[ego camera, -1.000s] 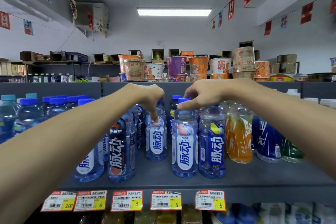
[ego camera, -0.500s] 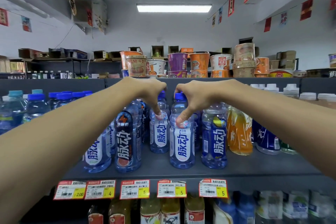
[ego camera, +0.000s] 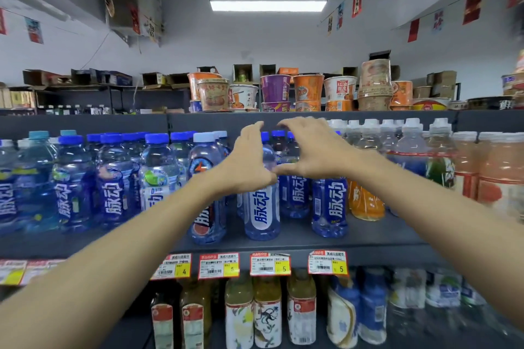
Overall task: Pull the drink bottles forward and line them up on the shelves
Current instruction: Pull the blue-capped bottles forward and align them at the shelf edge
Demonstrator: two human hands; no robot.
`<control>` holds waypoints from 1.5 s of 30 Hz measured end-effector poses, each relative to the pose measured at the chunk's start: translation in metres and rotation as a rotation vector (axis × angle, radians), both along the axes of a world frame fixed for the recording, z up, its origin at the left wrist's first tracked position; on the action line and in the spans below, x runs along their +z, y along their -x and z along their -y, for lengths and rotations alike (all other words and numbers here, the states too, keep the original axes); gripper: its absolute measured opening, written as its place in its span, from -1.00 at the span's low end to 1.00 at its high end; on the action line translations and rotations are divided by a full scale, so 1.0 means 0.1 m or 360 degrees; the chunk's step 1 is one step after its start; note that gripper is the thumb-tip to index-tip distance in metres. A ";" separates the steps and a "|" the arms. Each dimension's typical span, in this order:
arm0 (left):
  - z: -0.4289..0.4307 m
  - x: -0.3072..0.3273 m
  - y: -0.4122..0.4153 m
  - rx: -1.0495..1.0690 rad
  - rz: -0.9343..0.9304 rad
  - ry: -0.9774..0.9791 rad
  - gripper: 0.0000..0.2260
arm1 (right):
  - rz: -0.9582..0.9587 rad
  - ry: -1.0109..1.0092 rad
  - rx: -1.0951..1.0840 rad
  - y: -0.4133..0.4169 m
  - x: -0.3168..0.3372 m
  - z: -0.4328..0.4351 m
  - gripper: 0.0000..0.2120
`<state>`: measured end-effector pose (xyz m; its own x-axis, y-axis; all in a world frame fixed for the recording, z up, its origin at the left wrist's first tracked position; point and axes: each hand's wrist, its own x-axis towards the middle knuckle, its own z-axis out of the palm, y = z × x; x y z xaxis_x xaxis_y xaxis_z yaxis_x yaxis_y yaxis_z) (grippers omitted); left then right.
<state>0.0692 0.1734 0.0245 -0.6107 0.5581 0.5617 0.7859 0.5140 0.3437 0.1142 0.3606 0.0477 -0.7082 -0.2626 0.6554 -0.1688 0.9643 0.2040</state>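
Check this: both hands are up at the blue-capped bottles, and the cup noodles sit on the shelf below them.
Not quite: the head view shows the cup noodles on the shelf above the blue-capped bottles, not below. The left hand and right hand are up at them.

One ceiling light [ego camera: 268, 4]. Three shelf levels in view. Middle shelf [ego camera: 368, 238] edge: four readable price tags [ego camera: 270, 264], marked 4, 5, 5, 5; blurred ones further left, number unclear. One orange drink bottle [ego camera: 365, 202]. Two purple noodle cups [ego camera: 275, 89] up top, stacked. Lower level: two dark red-labelled bottles [ego camera: 195, 320], three yellow-green white-labelled bottles [ego camera: 268, 317], two blue-and-white wrapped bottles [ego camera: 371, 312]. Blue-capped bottles [ego camera: 113, 178]: overlapping rows, too many to count surely. White-capped bottles [ego camera: 411, 122] at right: about six caps showing.
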 end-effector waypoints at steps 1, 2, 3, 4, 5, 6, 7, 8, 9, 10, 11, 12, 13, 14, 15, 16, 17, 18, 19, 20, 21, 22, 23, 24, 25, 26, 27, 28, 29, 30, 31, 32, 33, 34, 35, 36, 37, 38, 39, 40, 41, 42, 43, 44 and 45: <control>-0.04 -0.12 -0.01 0.0018 -0.0038 -0.0071 0.04 | -0.0126 0.0053 0.0025 -0.08 -0.13 -0.11 -0.06; -0.09 -0.23 -0.02 0.0042 -0.0072 -0.0155 0.08 | -0.0237 0.0120 0.0031 -0.14 -0.28 -0.20 -0.08; -0.13 -0.34 -0.03 0.0063 -0.0116 -0.0250 0.11 | -0.0335 0.0202 0.0018 -0.20 -0.44 -0.27 -0.08; -0.17 -0.43 -0.04 0.0081 -0.0178 -0.0350 0.13 | -0.0418 0.0294 -0.0012 -0.23 -0.59 -0.33 -0.08; -0.20 -0.52 -0.05 0.0093 -0.0247 -0.0440 0.12 | -0.0475 0.0387 -0.0057 -0.25 -0.74 -0.36 -0.06; -0.22 -0.61 -0.06 0.0104 -0.0304 -0.0514 0.12 | -0.0489 0.0484 -0.0102 -0.26 -0.87 -0.38 -0.04; -0.24 -0.70 -0.07 0.0117 -0.0335 -0.0578 0.12 | -0.0458 0.0596 -0.0129 -0.26 -0.99 -0.39 0.00; -0.25 -0.79 -0.09 0.0135 -0.0340 -0.0633 0.13 | -0.0409 0.0727 -0.0132 -0.27 -1.09 -0.39 0.03; -0.25 -0.88 -0.10 0.0148 -0.0328 -0.0675 0.14 | -0.0379 0.0861 -0.0108 -0.27 -1.17 -0.38 0.06; -0.26 -0.96 -0.12 0.0155 -0.0310 -0.0698 0.16 | -0.0383 0.0981 -0.0066 -0.27 -1.24 -0.37 0.07; -0.27 -1.03 -0.13 0.0165 -0.0298 -0.0704 0.16 | -0.0397 0.1072 -0.0021 -0.26 -1.29 -0.36 0.08; -0.27 -1.08 -0.14 0.0185 -0.0294 -0.0709 0.16 | -0.0396 0.1125 0.0012 -0.25 -1.33 -0.34 0.09; -0.27 -1.13 -0.13 0.0217 -0.0278 -0.0727 0.15 | -0.0381 0.1140 0.0034 -0.25 -1.36 -0.32 0.11; -0.28 -1.17 -0.13 0.0252 -0.0240 -0.0762 0.14 | -0.0364 0.1132 0.0047 -0.25 -1.39 -0.30 0.12; -0.28 -1.20 -0.14 0.0290 -0.0185 -0.0797 0.13 | -0.0350 0.1116 0.0059 -0.24 -1.41 -0.29 0.12; -0.29 -1.23 -0.15 0.0325 -0.0132 -0.0820 0.12 | -0.0334 0.1109 0.0075 -0.24 -1.42 -0.28 0.12; -0.30 -1.25 -0.16 0.0349 -0.0094 -0.0827 0.10 | -0.0315 0.1112 0.0094 -0.24 -1.42 -0.26 0.12; -0.31 -1.27 -0.17 0.0362 -0.0071 -0.0826 0.09 | -0.0294 0.1117 0.0110 -0.23 -1.42 -0.24 0.12; -0.31 -1.28 -0.17 0.0370 -0.0058 -0.0820 0.08 | -0.0273 0.1119 0.0121 -0.22 -1.42 -0.22 0.12; -0.31 -1.28 -0.18 0.0375 -0.0048 -0.0812 0.07 | -0.0259 0.1118 0.0125 -0.21 -1.41 -0.20 0.12; -0.31 -1.28 -0.18 0.0381 -0.0036 -0.0808 0.06 | -0.0252 0.1116 0.0126 -0.19 -1.40 -0.17 0.12; -0.31 -1.27 -0.18 0.0387 -0.0022 -0.0809 0.06 | -0.0253 0.1111 0.0127 -0.18 -1.40 -0.14 0.12; -0.31 -1.27 -0.19 0.0392 -0.0012 -0.0808 0.06 | -0.0259 0.1104 0.0132 -0.17 -1.41 -0.13 0.12; -0.30 -1.26 -0.19 0.0396 -0.0008 -0.0801 0.06 | -0.0261 0.1101 0.0149 -0.17 -1.41 -0.13 0.12; -0.29 -1.26 -0.20 0.0397 -0.0004 -0.0790 0.06 | -0.0249 0.1112 0.0184 -0.17 -1.41 -0.14 0.13; -0.28 -1.26 -0.20 0.0394 0.0005 -0.0776 0.07 | -0.0222 0.1151 0.0234 -0.18 -1.42 -0.16 0.13; -0.26 -1.26 -0.20 0.0390 0.0026 -0.0758 0.07 | -0.0181 0.1223 0.0288 -0.19 -1.42 -0.19 0.14; -0.24 -1.25 -0.20 0.0387 0.0072 -0.0739 0.07 | -0.0119 0.1316 0.0327 -0.19 -1.43 -0.23 0.14; -0.22 -1.24 -0.21 0.0386 0.0140 -0.0724 0.08 | -0.0027 0.1393 0.0338 -0.20 -1.45 -0.28 0.15; -0.19 -1.23 -0.20 0.0388 0.0201 -0.0711 0.07 | 0.0089 0.1417 0.0317 -0.20 -1.46 -0.32 0.12; -0.17 -1.22 -0.20 0.0393 0.0229 -0.0694 0.04 | 0.0208 0.1387 0.0273 -0.20 -1.48 -0.36 0.08; -0.15 -1.23 -0.20 0.0399 0.0225 -0.0677 -0.01 | 0.0299 0.1339 0.0225 -0.19 -1.49 -0.38 0.03; -0.14 -1.23 -0.20 0.0399 0.0205 -0.0666 -0.06 | 0.0345 0.1308 0.0189 -0.19 -1.50 -0.39 -0.01; -0.13 -1.23 -0.20 0.0395 0.0194 -0.0662 -0.11 | 0.0360 0.1309 0.0169 -0.18 -1.49 -0.38 -0.03; -0.13 -1.23 -0.21 0.0390 0.0194 -0.0663 -0.14 | 0.0359 0.1325 0.0163 -0.18 -1.49 -0.36 -0.04; -0.12 -1.23 -0.21 0.0383 0.0200 -0.0668 -0.16 | 0.0349 0.1335 0.0157 -0.17 -1.49 -0.34 -0.05; -0.11 -1.24 -0.22 0.0375 0.0204 -0.0675 -0.18 | 0.0336 0.1332 0.0150 -0.17 -1.49 -0.31 -0.07; -0.10 -1.24 -0.23 0.0369 0.0206 -0.0682 -0.20 | 0.0329 0.1324 0.0145 -0.16 -1.49 -0.28 -0.07; -0.09 -1.24 -0.23 0.0368 0.0205 -0.0681 -0.20 | 0.0327 0.1323 0.0149 -0.15 -1.50 -0.26 -0.06; -0.08 -1.25 -0.24 0.0372 0.0200 -0.0675 -0.19 | 0.0328 0.1326 0.0157 -0.15 -1.51 -0.23 -0.05; -0.07 -1.26 -0.25 0.0374 0.0189 -0.0668 -0.18 | 0.0326 0.1331 0.0166 -0.15 -1.51 -0.21 -0.03; -0.06 -1.27 -0.26 0.0367 0.0178 -0.0663 -0.17 | 0.0324 0.1341 0.0174 -0.15 -1.52 -0.20 -0.02; -0.05 -1.28 -0.26 0.0356 0.0174 -0.0663 -0.17 | 0.0331 0.1356 0.0185 -0.15 -1.52 -0.19 -0.01; -0.05 -1.29 -0.26 0.0345 0.0172 -0.0664 -0.16 | 0.0343 0.1368 0.0197 -0.14 -1.52 -0.19 -0.01; -0.04 -1.31 -0.25 0.0337 0.0162 -0.0655 -0.16 | 0.0351 0.1372 0.0208 -0.14 -1.52 -0.20 -0.01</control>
